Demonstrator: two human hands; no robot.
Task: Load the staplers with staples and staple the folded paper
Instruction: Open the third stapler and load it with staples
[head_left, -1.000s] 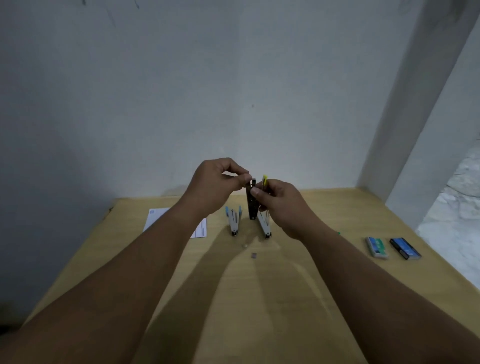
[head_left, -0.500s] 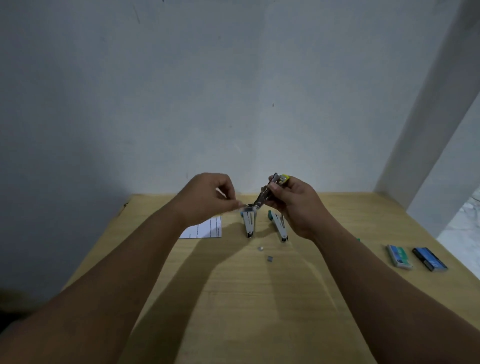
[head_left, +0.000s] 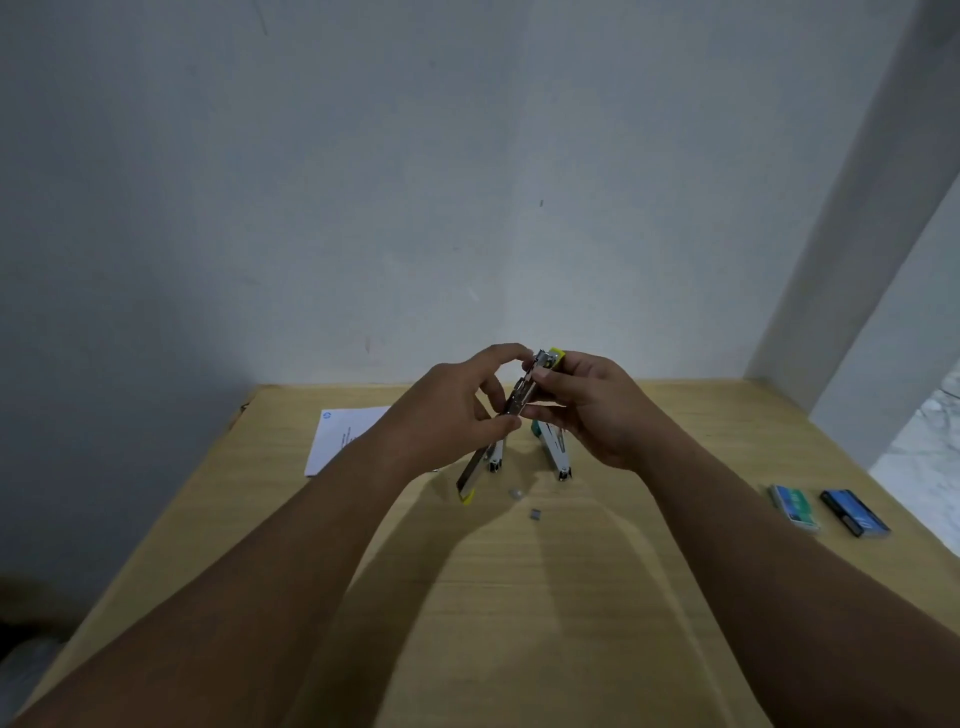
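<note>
Yellow stapler (head_left: 524, 395) pinched between both hands' fingers (head_left: 506, 423).

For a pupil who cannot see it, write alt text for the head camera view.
Two hands hold an opened yellow stapler above a wooden table: the right hand grips it and the left hand pinches its metal part. Below lie two more staplers, a sheet of paper and two staple boxes.

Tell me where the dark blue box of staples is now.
In the head view the dark blue box lies on the table at the far right, just right of the green box.
</note>
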